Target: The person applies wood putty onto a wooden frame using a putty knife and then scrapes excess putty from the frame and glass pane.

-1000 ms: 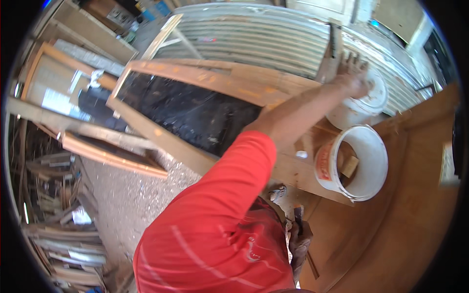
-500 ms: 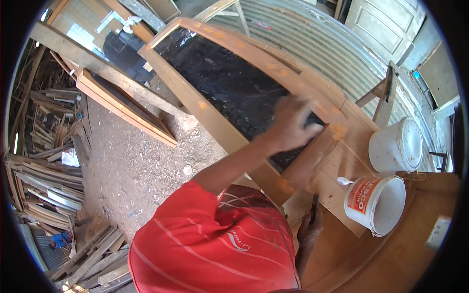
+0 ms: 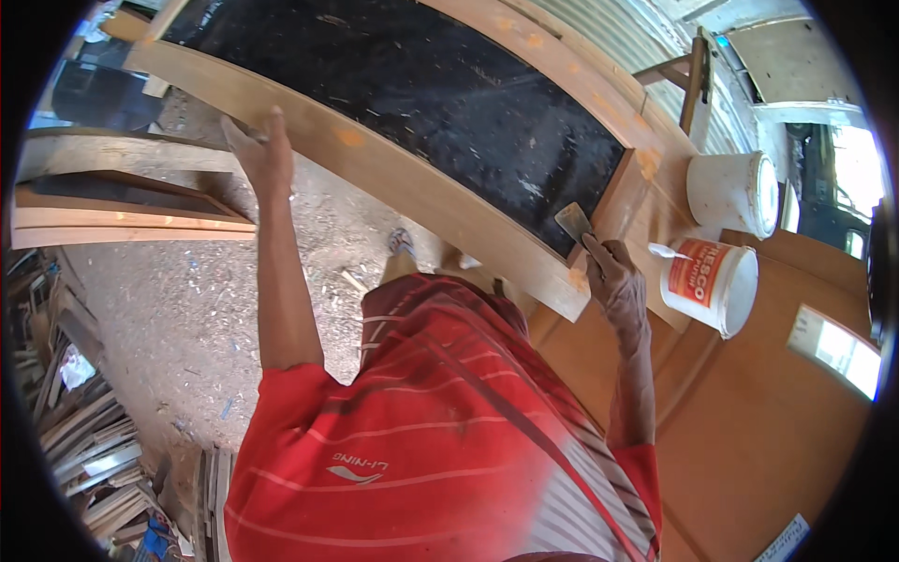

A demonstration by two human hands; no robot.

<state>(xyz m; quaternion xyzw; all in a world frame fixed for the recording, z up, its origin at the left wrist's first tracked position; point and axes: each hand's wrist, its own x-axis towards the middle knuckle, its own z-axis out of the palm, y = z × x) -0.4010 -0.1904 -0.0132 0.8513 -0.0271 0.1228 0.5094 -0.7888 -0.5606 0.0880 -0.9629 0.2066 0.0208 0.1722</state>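
Note:
A wooden frame (image 3: 421, 192) with a black inset panel (image 3: 403, 103) lies across a bench, orange filler patches dotted on its wood. My left hand (image 3: 260, 159) is at the near edge of that frame, toward its left part, thumb and fingers apart and nothing held. Close to the frame's right corner, my right hand (image 3: 618, 281) grips a putty knife (image 3: 573, 221), fingers wrapped round its handle. The blade lies over the corner of the black panel; whether it touches cannot be made out.
Two white buckets, a lidded one (image 3: 729, 194) and one with a red label (image 3: 712, 281), stand to the right, a white spoon-like piece (image 3: 667, 251) by the labelled one. Another wooden frame (image 3: 131, 220) sits at left. Scrap wood (image 3: 103, 450) is piled lower left.
My left hand has drawn back from the frame's right end to its near edge farther left. My right hand with the putty knife now shows clearly. The view has shifted.

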